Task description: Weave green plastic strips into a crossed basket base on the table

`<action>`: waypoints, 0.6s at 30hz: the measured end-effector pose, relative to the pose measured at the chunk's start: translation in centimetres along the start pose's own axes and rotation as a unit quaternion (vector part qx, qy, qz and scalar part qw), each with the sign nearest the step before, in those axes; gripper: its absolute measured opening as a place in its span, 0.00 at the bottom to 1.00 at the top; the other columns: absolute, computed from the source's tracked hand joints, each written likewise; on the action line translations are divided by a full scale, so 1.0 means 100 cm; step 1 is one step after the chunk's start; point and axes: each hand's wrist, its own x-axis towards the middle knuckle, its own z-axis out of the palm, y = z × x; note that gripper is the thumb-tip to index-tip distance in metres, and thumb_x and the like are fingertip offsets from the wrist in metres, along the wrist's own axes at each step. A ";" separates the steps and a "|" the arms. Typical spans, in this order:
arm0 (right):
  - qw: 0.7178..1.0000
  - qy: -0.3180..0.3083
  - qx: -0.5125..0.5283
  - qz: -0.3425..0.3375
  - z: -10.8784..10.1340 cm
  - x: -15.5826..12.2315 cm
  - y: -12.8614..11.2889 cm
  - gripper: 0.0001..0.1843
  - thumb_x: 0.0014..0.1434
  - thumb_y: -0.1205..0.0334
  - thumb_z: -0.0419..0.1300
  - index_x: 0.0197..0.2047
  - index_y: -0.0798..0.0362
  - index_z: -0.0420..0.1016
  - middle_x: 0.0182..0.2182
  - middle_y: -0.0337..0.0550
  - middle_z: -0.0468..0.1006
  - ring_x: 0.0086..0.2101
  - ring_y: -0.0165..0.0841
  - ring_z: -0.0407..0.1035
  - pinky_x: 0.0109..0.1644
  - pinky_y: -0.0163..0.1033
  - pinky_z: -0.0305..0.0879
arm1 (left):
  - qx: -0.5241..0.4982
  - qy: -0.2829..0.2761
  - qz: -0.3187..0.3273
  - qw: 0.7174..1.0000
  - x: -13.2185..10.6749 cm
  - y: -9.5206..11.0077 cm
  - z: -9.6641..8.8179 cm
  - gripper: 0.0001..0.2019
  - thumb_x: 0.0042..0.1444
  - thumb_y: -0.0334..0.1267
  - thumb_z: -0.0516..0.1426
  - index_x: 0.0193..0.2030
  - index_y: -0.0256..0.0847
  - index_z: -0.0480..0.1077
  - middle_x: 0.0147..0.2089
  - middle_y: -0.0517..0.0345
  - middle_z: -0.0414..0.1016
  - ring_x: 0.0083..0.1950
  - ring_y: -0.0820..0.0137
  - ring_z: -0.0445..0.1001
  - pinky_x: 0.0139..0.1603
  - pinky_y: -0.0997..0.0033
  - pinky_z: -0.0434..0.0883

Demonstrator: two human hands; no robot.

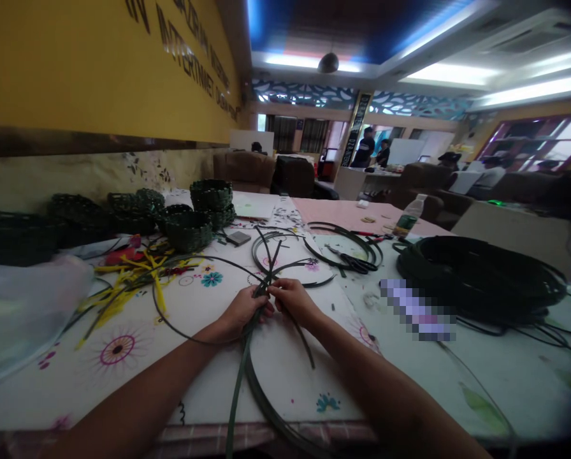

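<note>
Both hands meet above the flower-printed tablecloth, around a crossing of dark green weaving strips [269, 271]. My left hand [247, 310] is closed round the bundle of strips just below the crossing. Pinched fingers of my right hand [292, 299] grip the strips at the crossing, touching the left fingertips. Long strip ends hang down past the table's front edge, and others fan out upward and to the sides. Beyond the hands lie loose curled strips [321, 280]. A pair of black-handled scissors [357, 262] rests on a coil of strip to the right.
Several woven green baskets [187, 228] stand at the back left, near yellow strips [132, 280] and a plastic bag [27, 312]. On the right are a big dark coil [481, 274], a blurred-out phone-like item [417, 309] and a bottle [410, 217]. People stand far back.
</note>
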 end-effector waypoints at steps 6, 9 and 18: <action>1.000 -0.005 0.027 -0.003 -0.003 0.004 0.004 0.10 0.50 0.56 0.62 0.28 0.55 0.71 0.11 0.33 0.68 0.11 0.24 0.56 0.15 0.29 0.47 | 0.002 -0.003 0.004 1.000 0.000 0.000 -0.002 0.11 0.52 0.36 0.59 0.42 0.35 0.70 0.28 0.54 0.76 0.25 0.71 0.74 0.21 0.78 0.65; 0.999 -0.009 0.032 0.004 -0.002 0.005 0.005 0.10 0.49 0.56 0.63 0.29 0.55 0.72 0.11 0.33 0.68 0.12 0.24 0.56 0.16 0.29 0.47 | -0.002 -0.013 -0.006 1.000 0.001 0.000 -0.003 0.11 0.53 0.36 0.58 0.43 0.35 0.70 0.30 0.54 0.77 0.26 0.71 0.74 0.21 0.77 0.65; 0.999 -0.035 0.038 0.000 -0.005 0.005 0.003 0.11 0.48 0.55 0.63 0.29 0.54 0.69 0.10 0.32 0.68 0.11 0.24 0.55 0.14 0.29 0.46 | -0.016 -0.009 -0.009 1.000 0.000 0.000 0.001 0.09 0.54 0.35 0.57 0.42 0.36 0.68 0.30 0.54 0.77 0.24 0.71 0.73 0.21 0.77 0.66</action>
